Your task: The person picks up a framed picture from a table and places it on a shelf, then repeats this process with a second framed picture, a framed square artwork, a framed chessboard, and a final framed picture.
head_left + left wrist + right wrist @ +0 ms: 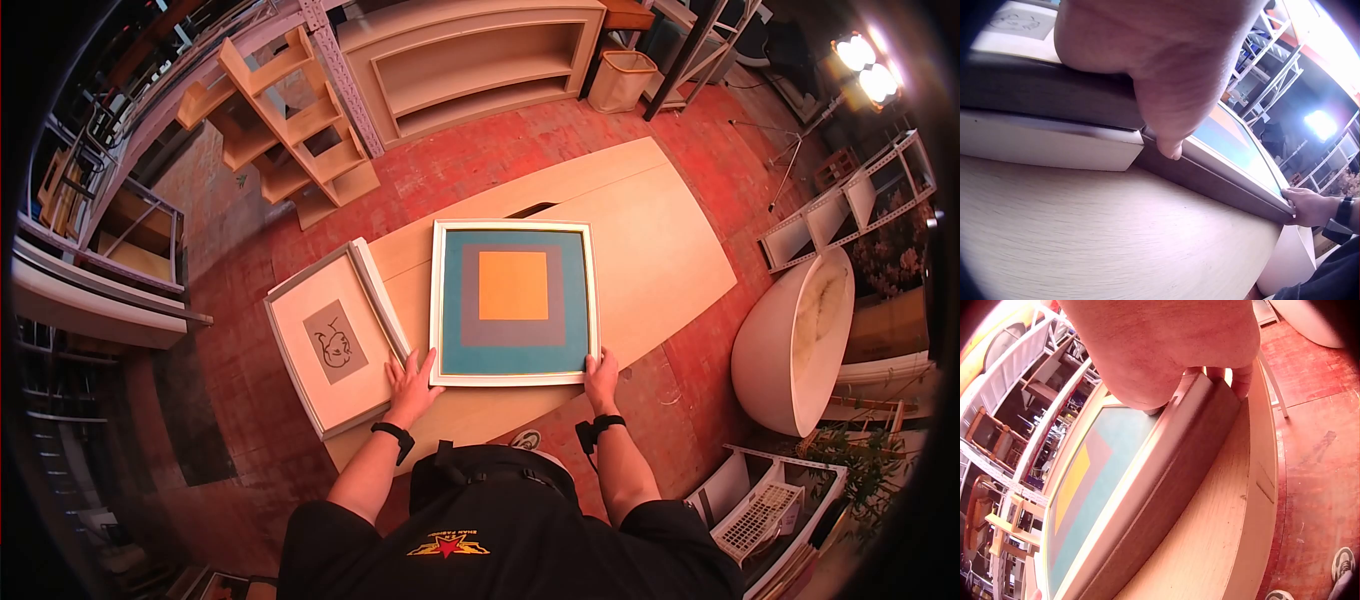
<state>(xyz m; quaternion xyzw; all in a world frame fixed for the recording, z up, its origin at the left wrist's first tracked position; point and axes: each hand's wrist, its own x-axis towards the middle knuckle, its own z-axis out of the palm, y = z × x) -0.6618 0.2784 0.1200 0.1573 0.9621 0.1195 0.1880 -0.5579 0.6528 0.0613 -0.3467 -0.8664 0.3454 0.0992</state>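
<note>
A square framed picture, an orange square on grey and teal, lies on the wooden tabletop. My left hand is at its near left corner, fingers spread; in the left wrist view the thumb touches the frame's side. At the near right corner my right hand grips the frame, and the right wrist view has the fingers round the outer edge. Left of it, a framed line drawing lies on a white frame, close to my left fingers.
A stepped wooden shelf and a low cabinet stand beyond the table. To the right are a white tub, a lamp on a stand and a white crate. Red floor surrounds the table.
</note>
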